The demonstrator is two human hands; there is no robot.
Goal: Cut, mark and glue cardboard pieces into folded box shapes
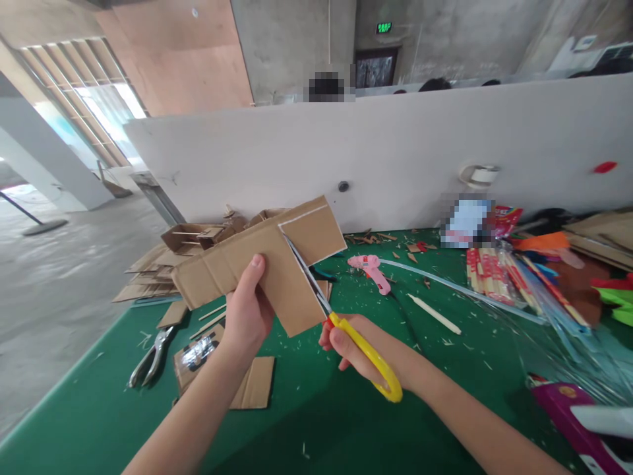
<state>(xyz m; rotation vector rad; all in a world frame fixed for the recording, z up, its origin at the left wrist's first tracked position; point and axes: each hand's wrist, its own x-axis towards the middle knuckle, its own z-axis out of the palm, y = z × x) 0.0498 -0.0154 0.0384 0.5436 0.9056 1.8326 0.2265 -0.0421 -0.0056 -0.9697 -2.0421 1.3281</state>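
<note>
A flat brown piece of cardboard (225,267) is held up over the green table, gripped at its lower edge by my left hand (250,307), thumb on the near face. White lines run along part of its surface. My right hand (359,346) is closed round the yellow handles of a pair of scissors (373,359). Their blades lie along a slit in the cardboard, pointing up and left, with the tip close to a corner of the white line. To the right of the slit a cardboard flap (316,227) is still joined at the top.
A pink glue gun (368,269) lies beyond the scissors, near a pale stick (435,315). Pliers (155,353) and cardboard scraps (257,382) are at left. Packaged sticks (487,270) and a purple tool (568,415) sit at right. A white partition (395,145) stands behind.
</note>
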